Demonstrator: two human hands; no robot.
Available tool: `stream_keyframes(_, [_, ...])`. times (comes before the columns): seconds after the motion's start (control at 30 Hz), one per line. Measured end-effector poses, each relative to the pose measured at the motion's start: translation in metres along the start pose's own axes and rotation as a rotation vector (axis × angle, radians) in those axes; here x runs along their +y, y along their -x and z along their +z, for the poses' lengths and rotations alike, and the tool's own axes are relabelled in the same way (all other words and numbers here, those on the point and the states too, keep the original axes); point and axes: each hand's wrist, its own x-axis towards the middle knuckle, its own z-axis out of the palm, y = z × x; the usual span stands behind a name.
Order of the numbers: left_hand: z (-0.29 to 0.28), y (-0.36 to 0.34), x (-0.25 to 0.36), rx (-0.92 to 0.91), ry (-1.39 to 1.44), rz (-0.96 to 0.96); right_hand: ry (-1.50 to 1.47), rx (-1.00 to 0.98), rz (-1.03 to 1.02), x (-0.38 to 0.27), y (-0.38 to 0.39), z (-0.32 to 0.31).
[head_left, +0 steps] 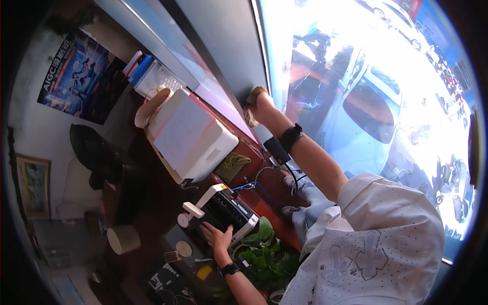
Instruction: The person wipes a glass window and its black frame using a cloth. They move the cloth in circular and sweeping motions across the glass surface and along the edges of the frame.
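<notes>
My right hand (pixel 263 105) reaches up to the grey window frame (pixel 231 56), its fingers closed round a crumpled brownish cloth (pixel 250 118) that rests against the frame by the glass. Lower down, my left hand (pixel 217 238) lies with fingers spread on the dark top of a black and white boxy device (pixel 235 207). A small white device (pixel 193 210) on a round base stands just beyond those fingers. Both wrists wear black bands; a black box with a cable hangs near the right one.
A white printer-like machine (pixel 216 150) with paper sheets (pixel 184 133) on it stands on the reddish-brown desk. A dark green cloth (pixel 232 166), blue cable (pixel 245 186) and leafy plant (pixel 267 254) are close by. Beyond the bright window (pixel 305 101) is a parked car (pixel 363 109).
</notes>
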Motion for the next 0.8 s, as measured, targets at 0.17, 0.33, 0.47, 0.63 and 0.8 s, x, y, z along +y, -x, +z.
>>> stream_keyframes(0.17, [-0.005, 0.006, -0.016, 0.041, 0.021, -0.008, 0.001, -0.004, 0.021, 0.025, -0.01, 0.016])
stream_keyframes(0.33, [0.006, -0.004, -0.007, 0.028, 0.003, 0.019, 0.008, 0.042, 0.005, 0.006, -0.027, -0.01])
stream_keyframes(0.47, [0.0, 0.003, -0.004, 0.022, 0.014, -0.015, 0.01, 0.04, 0.023, 0.011, -0.033, -0.012])
stream_keyframes(0.63, [0.002, 0.001, 0.005, 0.071, -0.011, -0.016, 0.022, 0.036, 0.029, 0.008, -0.047, -0.031])
stream_keyframes(0.8, [0.004, -0.001, 0.005, 0.114, -0.052, -0.016, 0.091, 0.112, -0.006, 0.02, -0.055, -0.037])
